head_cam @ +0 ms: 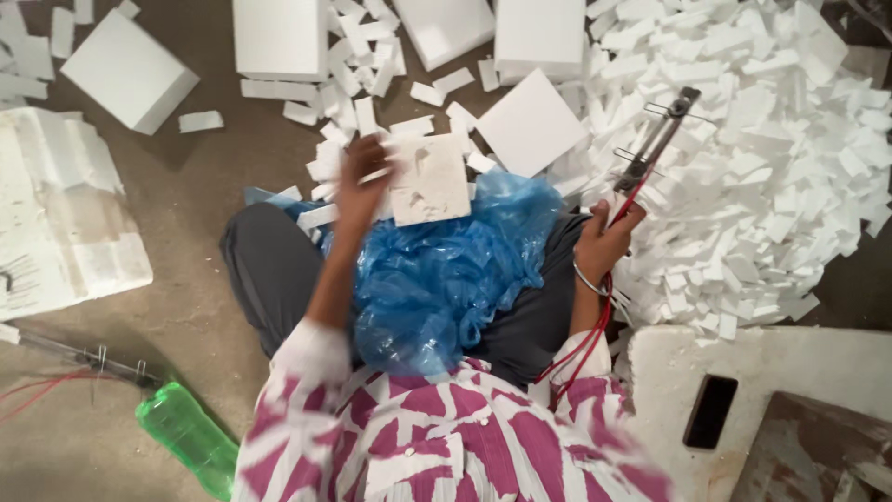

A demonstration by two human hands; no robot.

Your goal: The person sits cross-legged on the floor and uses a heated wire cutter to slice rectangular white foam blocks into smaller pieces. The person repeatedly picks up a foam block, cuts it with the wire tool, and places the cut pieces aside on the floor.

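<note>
My left hand (360, 186) is blurred and grips the left edge of a flat square white foam piece (429, 181) above my lap. A crumpled blue plastic sheet (446, 270) covers my lap beneath it. My right hand (604, 244) holds the handle of a metal wire cutting tool (658, 139) with red cables (585, 344) trailing down along my forearm. The tool points up and right over a pile of foam offcuts (753, 158). A bangle sits on my right wrist.
Several white foam blocks (130, 70) and a square slab (530, 123) lie on the brown floor. A large worn foam board (56, 214) is at left. A green plastic bottle (190, 437) and another wire tool (84, 355) lie lower left. A dark phone (711, 412) rests on a foam board at lower right.
</note>
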